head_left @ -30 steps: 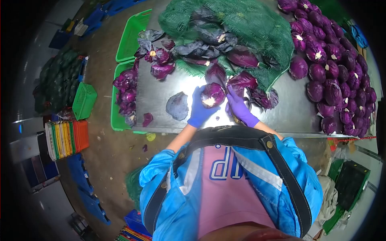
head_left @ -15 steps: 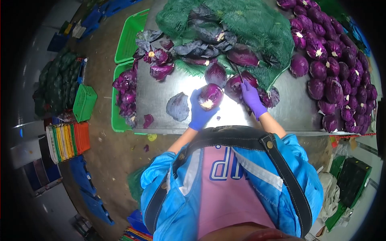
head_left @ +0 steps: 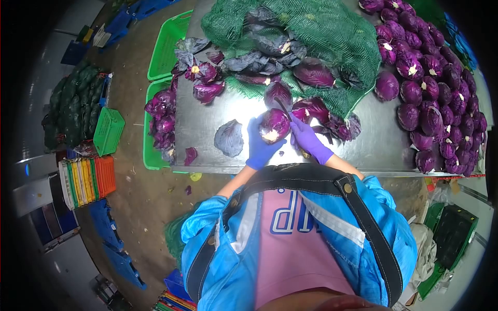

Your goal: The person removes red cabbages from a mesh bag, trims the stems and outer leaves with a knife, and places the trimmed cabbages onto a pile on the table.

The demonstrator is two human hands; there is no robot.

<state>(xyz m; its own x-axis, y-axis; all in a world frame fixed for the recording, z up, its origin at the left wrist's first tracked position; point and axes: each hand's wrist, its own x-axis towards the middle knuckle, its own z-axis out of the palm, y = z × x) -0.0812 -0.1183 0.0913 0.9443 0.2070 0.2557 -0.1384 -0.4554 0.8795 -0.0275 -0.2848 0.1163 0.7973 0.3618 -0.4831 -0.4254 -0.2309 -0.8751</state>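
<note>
My left hand [head_left: 261,146], in a purple-blue glove, is wrapped round a red cabbage [head_left: 275,125] whose pale cut stem faces me. Right beside it, my right hand [head_left: 307,138], also gloved, grips a knife [head_left: 283,107] with a dark blade reaching over the cabbage's upper right edge. Behind them on the metal table lie another cabbage [head_left: 278,96] and loose purple leaves [head_left: 311,110]. One dull leaf [head_left: 229,138] rests left of my left hand.
A green net [head_left: 332,39] with leaves covers the table's back. Many cabbages [head_left: 430,93] are piled at the right. Green crates [head_left: 154,155], one holding purple leaves, stand along the table's left edge. Further left are a green basket [head_left: 109,131] and filled net sacks [head_left: 75,106].
My right hand has moved left with the knife, from the leaves to the cabbage in my left hand. That cabbage has shifted slightly right.
</note>
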